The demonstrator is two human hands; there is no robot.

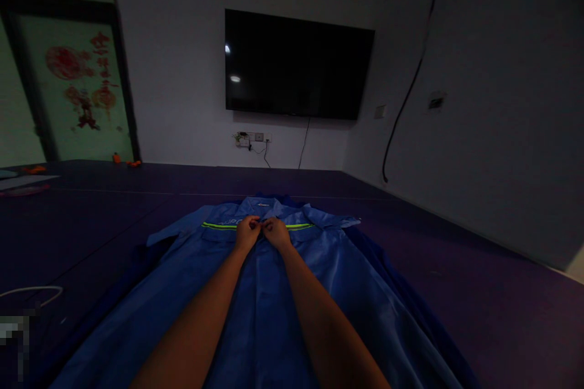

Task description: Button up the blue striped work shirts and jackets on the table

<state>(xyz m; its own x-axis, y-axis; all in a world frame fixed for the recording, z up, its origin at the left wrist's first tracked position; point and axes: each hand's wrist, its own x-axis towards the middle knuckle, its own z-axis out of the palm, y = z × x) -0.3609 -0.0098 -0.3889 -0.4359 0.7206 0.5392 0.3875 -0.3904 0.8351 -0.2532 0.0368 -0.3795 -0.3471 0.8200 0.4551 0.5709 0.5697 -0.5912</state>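
A blue short-sleeved work shirt point(274, 292) lies spread on its back with the collar away from me. A yellow-green stripe crosses its chest, and partly covered white letters sit above the stripe on the left. Both my hands meet at the front placket, at stripe height. My left hand point(248, 232) is closed, fingertips pinching the placket edge. Close beside it, my right hand point(275, 233) pinches the same spot from the other side. Any button between the fingertips is too small to make out. Darker blue cloth point(387, 267) shows beneath the shirt.
The shirt lies on a dark purple floor point(456, 292). A white cable loop point(55, 289) is at the left, with flat items point(22, 182) farther back. Small orange objects point(132, 163) lie near the door point(91, 91). On the far wall hangs a television point(298, 67); a black cable point(404, 103) runs down the right wall.
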